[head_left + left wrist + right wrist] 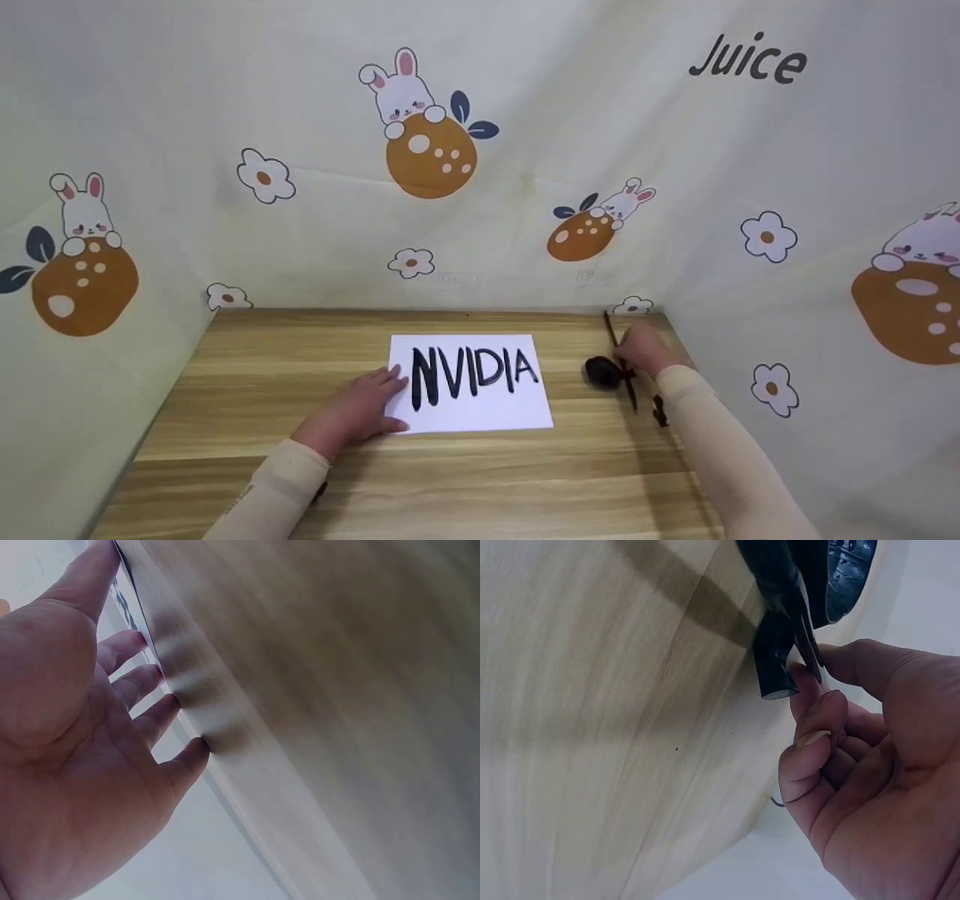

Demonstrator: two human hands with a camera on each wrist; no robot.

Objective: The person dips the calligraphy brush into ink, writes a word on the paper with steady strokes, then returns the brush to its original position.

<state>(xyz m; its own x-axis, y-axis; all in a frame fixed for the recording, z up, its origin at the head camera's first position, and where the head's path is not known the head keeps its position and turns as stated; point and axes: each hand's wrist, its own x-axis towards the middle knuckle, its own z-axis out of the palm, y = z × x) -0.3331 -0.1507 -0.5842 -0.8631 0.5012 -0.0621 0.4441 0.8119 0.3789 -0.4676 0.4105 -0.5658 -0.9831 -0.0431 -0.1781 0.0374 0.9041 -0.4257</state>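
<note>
A white sheet of paper (pixel 469 416) with NVIDIA in thick black strokes lies on the wooden table. My left hand (pixel 360 409) rests at the paper's left edge, fingers spread and fingertips on the sheet; in the left wrist view the hand (pixel 82 720) shows its extended fingers. At the right, my right hand (pixel 646 349) pinches a thin dark brush (pixel 611 328) between thumb and fingers. In the right wrist view, the brush's dark tapered end (pixel 776 577) reaches the thumb and index finger. Beside it sits a round black pot (pixel 601 372), next to a small dark rest (pixel 771 664).
The wood-grain table (pixel 450 480) ends at a pale cloth backdrop (pixel 315 240) printed with rabbits, oranges and flowers. The cloth also rises along both sides, close to the right hand. A dark strap piece (pixel 660 411) hangs at the right wrist.
</note>
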